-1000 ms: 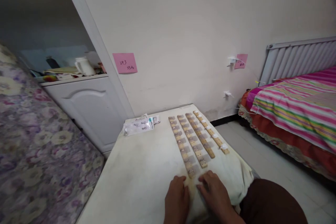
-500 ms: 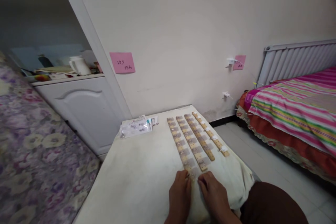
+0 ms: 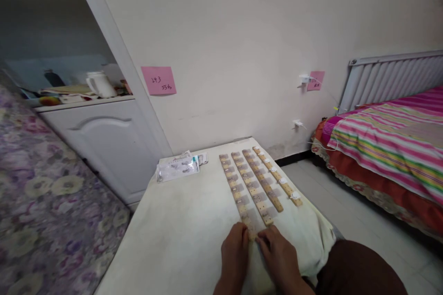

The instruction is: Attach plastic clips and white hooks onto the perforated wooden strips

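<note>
Near the front of the table, my left hand [image 3: 236,246] is closed in a pinch at the near end of the leftmost wooden strip [image 3: 236,190]. My right hand [image 3: 278,251] is pinched too, its fingertips close to the left ones over the same end. Whatever is between the fingers is too small and too covered to make out. Small see-through pieces and metal bits sit along this strip. Two similar strips lie to its right, a second strip [image 3: 252,185] and a third strip [image 3: 263,179]. A fourth strip [image 3: 286,188] carries round white pieces.
Clear plastic packets [image 3: 178,168] lie at the back left of the cloth-covered table [image 3: 180,221]. A wall [image 3: 221,55] stands behind it. To the right is a bed [image 3: 384,138]; a floral cloth [image 3: 51,207] hangs at left. My knee [image 3: 360,267] is by the right corner.
My right hand has shifted slightly left, bringing its fingertips closer to my left hand's. The strips lie where they were.
</note>
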Tool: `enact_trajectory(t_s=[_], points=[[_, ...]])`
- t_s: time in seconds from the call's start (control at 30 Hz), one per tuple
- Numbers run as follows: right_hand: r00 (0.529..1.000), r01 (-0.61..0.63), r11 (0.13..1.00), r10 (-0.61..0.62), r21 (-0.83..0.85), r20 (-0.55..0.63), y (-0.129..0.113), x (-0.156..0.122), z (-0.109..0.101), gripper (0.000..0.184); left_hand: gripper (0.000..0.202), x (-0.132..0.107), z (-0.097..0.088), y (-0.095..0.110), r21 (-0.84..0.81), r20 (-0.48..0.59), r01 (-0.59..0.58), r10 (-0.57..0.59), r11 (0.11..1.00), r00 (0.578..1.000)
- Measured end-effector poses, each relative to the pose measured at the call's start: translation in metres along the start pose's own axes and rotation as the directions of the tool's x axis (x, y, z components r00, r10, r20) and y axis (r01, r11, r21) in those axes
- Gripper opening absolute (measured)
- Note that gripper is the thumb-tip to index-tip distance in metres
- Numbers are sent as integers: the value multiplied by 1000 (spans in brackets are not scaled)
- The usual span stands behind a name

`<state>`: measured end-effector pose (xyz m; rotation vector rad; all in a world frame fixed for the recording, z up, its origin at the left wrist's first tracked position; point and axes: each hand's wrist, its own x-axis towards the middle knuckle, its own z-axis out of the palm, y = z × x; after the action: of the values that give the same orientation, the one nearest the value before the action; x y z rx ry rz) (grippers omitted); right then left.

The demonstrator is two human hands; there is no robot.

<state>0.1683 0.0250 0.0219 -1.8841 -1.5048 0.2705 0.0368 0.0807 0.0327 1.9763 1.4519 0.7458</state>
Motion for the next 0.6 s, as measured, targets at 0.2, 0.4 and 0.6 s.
enact_trajectory(t_s=[0.2,0.4,0.6], points=[[1000,-17,1000,17,-25,-9,-4,1,4,16,18,2,1,1,-25,-5,1,-1,1000,1000],[996,-30,995,21,-99,-85,-10,2,14,23,14,-1,1,-1,-53,-3,0,0,999,1000],[992,-13,985,-9,-172,-127,-8,1,24,22,29,-3,0,-9,-151,-13,-20,18,988,1000]])
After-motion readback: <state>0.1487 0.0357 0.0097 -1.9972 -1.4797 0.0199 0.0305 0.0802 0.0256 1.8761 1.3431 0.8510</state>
